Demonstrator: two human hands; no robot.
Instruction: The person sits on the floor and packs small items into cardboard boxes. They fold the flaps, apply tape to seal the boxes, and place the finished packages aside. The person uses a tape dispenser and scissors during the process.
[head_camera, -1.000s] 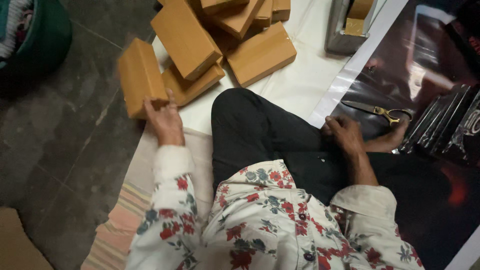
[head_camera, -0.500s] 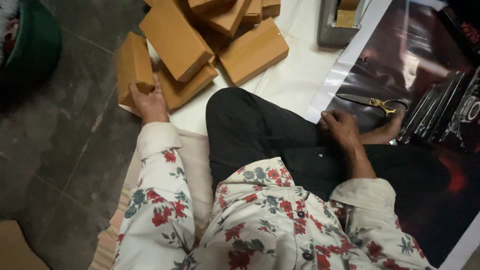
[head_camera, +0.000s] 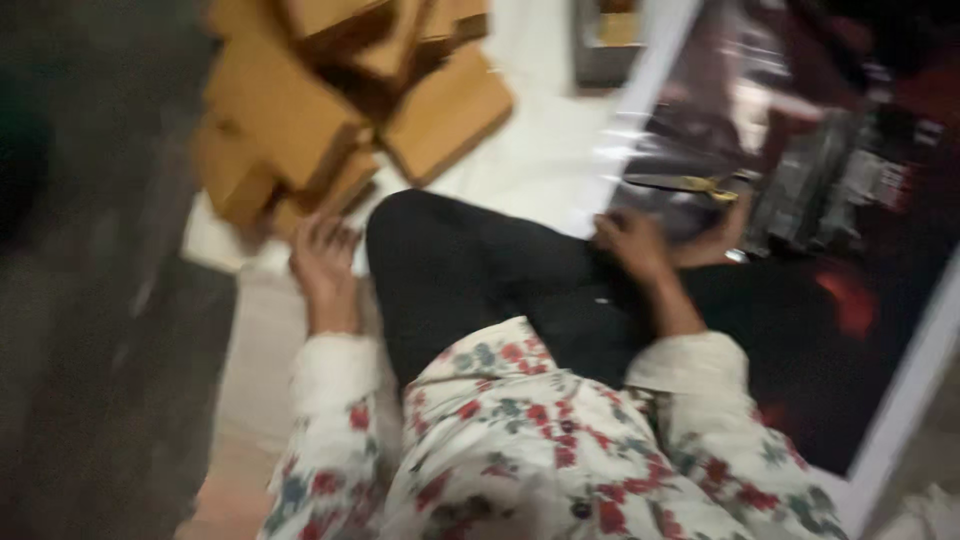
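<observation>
L hand (head_camera: 322, 262) was laid flat, open, beside cardboard boxes (head_camera: 290, 120), nothing gripped; R hand (head_camera: 632, 243) grip couldn't be told, near scissors (head_camera: 690, 183). One box was best taken squarely.

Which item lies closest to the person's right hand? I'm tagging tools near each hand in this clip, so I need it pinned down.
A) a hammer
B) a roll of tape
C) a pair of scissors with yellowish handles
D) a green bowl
C: the scissors lie on the dark glossy sheet just above the right hand, while the left hand rests by the brown cardboard boxes; no tape, hammer or bowl shows there.
</observation>
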